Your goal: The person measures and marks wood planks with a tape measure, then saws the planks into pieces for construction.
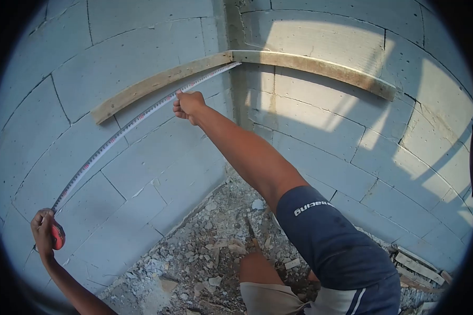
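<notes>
Fingers of the right hand pinch the tape blade just under the left wooden batten; left hand closes around the red tape measure case, lower left of it. Keep the blade tight and flat, I think. Wall blocks look grey and porous; rubble lies below.

Building site, block walls (unplastered), rubble
</notes>
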`<state>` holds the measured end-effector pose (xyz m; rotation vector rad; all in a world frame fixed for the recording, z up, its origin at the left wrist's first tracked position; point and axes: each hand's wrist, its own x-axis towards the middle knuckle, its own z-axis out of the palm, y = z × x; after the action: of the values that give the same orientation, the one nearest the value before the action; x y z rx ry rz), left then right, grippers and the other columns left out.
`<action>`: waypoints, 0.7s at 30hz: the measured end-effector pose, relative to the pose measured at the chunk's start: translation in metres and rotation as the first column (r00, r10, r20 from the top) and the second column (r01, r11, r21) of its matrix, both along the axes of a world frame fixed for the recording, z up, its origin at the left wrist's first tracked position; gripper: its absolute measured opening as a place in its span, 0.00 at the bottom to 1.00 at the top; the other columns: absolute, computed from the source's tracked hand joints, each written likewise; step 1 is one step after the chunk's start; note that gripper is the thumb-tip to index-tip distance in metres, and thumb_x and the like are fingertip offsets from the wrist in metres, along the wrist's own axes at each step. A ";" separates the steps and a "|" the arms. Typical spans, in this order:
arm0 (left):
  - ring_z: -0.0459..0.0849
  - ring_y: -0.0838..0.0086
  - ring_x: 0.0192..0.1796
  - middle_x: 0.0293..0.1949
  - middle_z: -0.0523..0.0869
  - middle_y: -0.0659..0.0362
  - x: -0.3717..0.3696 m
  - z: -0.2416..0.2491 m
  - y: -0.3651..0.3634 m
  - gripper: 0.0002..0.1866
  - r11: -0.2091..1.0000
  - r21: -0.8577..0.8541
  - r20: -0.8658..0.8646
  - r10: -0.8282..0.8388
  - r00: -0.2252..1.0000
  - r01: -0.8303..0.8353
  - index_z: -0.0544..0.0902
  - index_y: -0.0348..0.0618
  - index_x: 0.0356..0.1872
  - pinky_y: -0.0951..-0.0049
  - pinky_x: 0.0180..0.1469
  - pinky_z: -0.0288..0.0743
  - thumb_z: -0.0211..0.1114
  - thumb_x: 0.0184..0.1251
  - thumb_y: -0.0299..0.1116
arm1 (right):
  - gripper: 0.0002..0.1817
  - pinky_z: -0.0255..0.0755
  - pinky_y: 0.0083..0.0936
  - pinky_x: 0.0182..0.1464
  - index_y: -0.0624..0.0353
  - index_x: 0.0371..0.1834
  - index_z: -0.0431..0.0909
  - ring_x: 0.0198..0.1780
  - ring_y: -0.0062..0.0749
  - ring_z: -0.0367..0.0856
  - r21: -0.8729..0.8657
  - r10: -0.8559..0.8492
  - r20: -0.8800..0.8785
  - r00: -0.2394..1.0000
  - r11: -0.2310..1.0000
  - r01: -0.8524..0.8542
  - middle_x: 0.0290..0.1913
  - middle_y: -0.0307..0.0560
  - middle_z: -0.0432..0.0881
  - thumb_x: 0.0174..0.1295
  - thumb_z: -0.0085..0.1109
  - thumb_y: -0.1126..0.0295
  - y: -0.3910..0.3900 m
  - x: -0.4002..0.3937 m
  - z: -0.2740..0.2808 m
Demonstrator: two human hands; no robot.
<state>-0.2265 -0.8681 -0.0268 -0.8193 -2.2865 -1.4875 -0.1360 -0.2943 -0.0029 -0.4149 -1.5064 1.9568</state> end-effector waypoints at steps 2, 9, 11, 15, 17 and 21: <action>0.73 0.83 0.33 0.31 0.79 0.66 0.004 0.003 0.012 0.09 1.000 0.016 -0.089 0.012 0.996 -0.010 0.79 0.41 0.30 0.79 0.39 0.66 0.65 0.69 0.33 | 0.15 0.78 0.22 0.23 0.67 0.45 0.76 0.26 0.26 0.80 0.012 0.017 -0.020 1.000 1.000 -0.017 0.33 0.44 0.81 0.76 0.53 0.62 -0.010 -0.005 0.012; 0.72 0.86 0.27 0.25 0.77 0.68 -0.001 0.022 0.022 0.10 0.997 0.033 -0.082 0.071 0.994 -0.069 0.83 0.40 0.32 0.81 0.33 0.66 0.65 0.71 0.36 | 0.17 0.77 0.21 0.24 0.67 0.40 0.78 0.25 0.26 0.80 -0.005 -0.018 -0.046 0.999 1.000 0.018 0.33 0.47 0.83 0.76 0.54 0.61 -0.026 -0.030 0.025; 0.71 0.86 0.26 0.24 0.77 0.69 0.005 0.031 0.028 0.11 0.998 -0.001 -0.013 0.057 0.998 -0.057 0.83 0.40 0.31 0.82 0.32 0.65 0.64 0.71 0.35 | 0.16 0.76 0.21 0.24 0.68 0.40 0.78 0.26 0.26 0.80 -0.030 -0.034 -0.041 0.999 0.999 0.033 0.33 0.47 0.84 0.76 0.54 0.62 -0.025 -0.031 0.029; 0.71 0.86 0.25 0.23 0.77 0.68 -0.012 0.033 0.033 0.11 0.998 -0.021 -0.032 0.055 0.998 -0.056 0.83 0.40 0.31 0.82 0.30 0.65 0.65 0.71 0.36 | 0.15 0.81 0.21 0.30 0.66 0.51 0.77 0.33 0.26 0.83 -0.022 -0.083 -0.007 0.996 0.996 0.083 0.44 0.49 0.86 0.77 0.52 0.64 -0.020 -0.032 0.026; 0.75 0.84 0.22 0.22 0.78 0.66 -0.021 0.039 0.038 0.10 0.996 -0.031 -0.110 0.084 0.990 -0.088 0.84 0.38 0.33 0.81 0.27 0.68 0.66 0.69 0.35 | 0.14 0.82 0.22 0.33 0.66 0.53 0.76 0.35 0.25 0.84 -0.005 -0.017 -0.046 0.999 1.000 0.017 0.46 0.49 0.86 0.77 0.51 0.65 -0.012 -0.031 0.026; 0.77 0.81 0.20 0.20 0.79 0.64 -0.010 0.056 0.056 0.11 0.993 -0.006 -0.081 0.118 0.990 -0.119 0.84 0.36 0.33 0.81 0.26 0.70 0.65 0.69 0.35 | 0.13 0.80 0.23 0.32 0.64 0.52 0.76 0.36 0.27 0.84 0.033 0.039 -0.092 0.995 0.999 -0.036 0.43 0.46 0.86 0.76 0.51 0.65 -0.006 -0.022 0.027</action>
<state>-0.2368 -0.8125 0.0294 -0.7190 -2.2448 -1.3671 -0.1580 -0.3006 0.0240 -0.2807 -1.4941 1.9511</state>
